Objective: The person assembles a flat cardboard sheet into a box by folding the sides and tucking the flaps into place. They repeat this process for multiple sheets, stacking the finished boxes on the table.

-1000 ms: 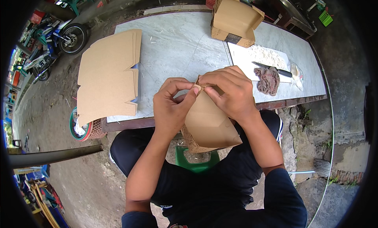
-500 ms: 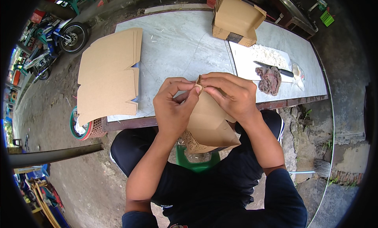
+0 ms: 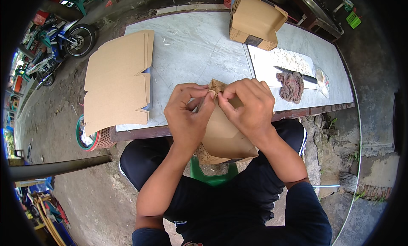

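Between my hands, over my lap at the table's near edge, is a partly folded brown cardboard box (image 3: 227,137) with dark printed swirls on its outer side. My left hand (image 3: 189,110) pinches a folded corner flap at the box's far end between thumb and fingers. At the same corner, my right hand (image 3: 250,105) grips the cardboard with bent fingers and thumb. Parts of the box's sides are hidden behind both hands. To the left on the table lies a stack of flat cardboard blanks (image 3: 117,80) with notched edges.
A folded open box (image 3: 257,20) stands at the table's far right. Near it are a white board (image 3: 261,63) with pale shavings, a black-handled knife (image 3: 308,78), a crumpled cloth (image 3: 291,86) and a clear plastic bag (image 3: 323,80). A basket (image 3: 100,139) sits below the left edge.
My right hand has shifted slightly right, its fingers curling more. The corner flap between my hands has opened wider, and the box's near end has moved slightly up and left.
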`<state>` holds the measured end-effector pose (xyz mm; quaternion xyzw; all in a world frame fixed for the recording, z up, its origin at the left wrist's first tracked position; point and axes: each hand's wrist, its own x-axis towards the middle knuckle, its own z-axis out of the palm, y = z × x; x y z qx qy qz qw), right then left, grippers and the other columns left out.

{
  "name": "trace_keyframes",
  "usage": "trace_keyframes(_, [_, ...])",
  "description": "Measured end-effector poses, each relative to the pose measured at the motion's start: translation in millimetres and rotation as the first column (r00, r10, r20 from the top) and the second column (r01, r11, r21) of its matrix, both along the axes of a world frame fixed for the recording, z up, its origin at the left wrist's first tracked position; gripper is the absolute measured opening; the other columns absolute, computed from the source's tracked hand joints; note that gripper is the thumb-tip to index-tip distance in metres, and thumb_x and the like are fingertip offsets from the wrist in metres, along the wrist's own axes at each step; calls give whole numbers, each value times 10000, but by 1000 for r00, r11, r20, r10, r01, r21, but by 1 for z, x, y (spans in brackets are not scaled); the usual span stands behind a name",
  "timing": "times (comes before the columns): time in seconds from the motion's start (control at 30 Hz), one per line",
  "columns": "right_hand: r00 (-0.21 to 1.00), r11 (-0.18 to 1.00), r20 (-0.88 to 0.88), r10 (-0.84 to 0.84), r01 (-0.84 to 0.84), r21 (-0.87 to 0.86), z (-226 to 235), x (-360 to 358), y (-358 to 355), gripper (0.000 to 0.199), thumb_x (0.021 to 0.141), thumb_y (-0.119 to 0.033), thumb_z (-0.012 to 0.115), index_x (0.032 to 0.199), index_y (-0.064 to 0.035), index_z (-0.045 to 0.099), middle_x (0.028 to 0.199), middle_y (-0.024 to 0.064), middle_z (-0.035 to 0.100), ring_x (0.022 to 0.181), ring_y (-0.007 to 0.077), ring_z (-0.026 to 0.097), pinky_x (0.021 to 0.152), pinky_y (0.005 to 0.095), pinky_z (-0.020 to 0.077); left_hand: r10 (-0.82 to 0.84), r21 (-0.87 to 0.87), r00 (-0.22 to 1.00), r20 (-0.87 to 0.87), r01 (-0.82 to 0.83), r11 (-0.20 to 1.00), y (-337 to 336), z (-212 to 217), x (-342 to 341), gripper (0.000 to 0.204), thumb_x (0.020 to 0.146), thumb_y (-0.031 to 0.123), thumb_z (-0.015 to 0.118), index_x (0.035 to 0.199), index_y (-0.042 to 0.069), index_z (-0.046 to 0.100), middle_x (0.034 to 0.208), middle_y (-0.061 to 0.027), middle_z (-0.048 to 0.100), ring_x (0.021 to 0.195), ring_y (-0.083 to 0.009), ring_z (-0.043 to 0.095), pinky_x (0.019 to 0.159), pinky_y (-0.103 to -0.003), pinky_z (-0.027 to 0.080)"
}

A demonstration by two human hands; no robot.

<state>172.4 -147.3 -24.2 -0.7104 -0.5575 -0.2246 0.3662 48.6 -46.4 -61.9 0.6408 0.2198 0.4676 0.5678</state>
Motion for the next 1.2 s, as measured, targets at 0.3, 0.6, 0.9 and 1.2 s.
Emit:
trace_keyframes(0.3, [988, 998, -150, 33, -25, 56, -9, -4, 2, 213, 779, -114, 891, 938, -98, 750, 791, 33, 775, 655, 198, 738, 588, 306, 506, 6, -54, 998, 59, -2, 999, 0, -3, 2, 97, 905, -75, 757, 993, -50, 726, 1116, -117, 663, 1033, -175, 715, 827, -287, 667])
trace_keyframes(0.6, [926, 976, -315, 207, -174, 130, -11, -5, 4, 219, 816, -54, 862, 995, -62, 736, 874, 68, 794, 718, 183, 769, 623, 278, 582, -76, -215, 997, 10, 76, 974, 7, 3, -8, 75, 944, 15, 780, 992, -30, 742, 1099, -90, 682, 1011, -134, 666, 849, -271, 591])
trace_keyframes(0.9, [774, 965, -577, 261, -186, 187, -19, -17, 11, 265, 832, 26, 849, 1056, 11, 708, 942, 105, 801, 883, 158, 798, 740, 252, 643, -148, -414, 980, 131, 189, 891, 12, -7, -8, 88, 938, 25, 796, 985, -34, 750, 1093, -101, 680, 1015, -150, 660, 881, -294, 585])
trace_keyframes(1.2, [581, 917, -711, 397, -229, 326, -27, -23, 9, 243, 904, 65, 777, 1115, 50, 659, 1035, 119, 774, 973, 159, 775, 861, 262, 634, -123, -314, 985, 120, 155, 937, 11, -3, -8, 84, 926, -2, 793, 982, -36, 740, 1127, -103, 656, 1044, -148, 661, 895, -294, 624])
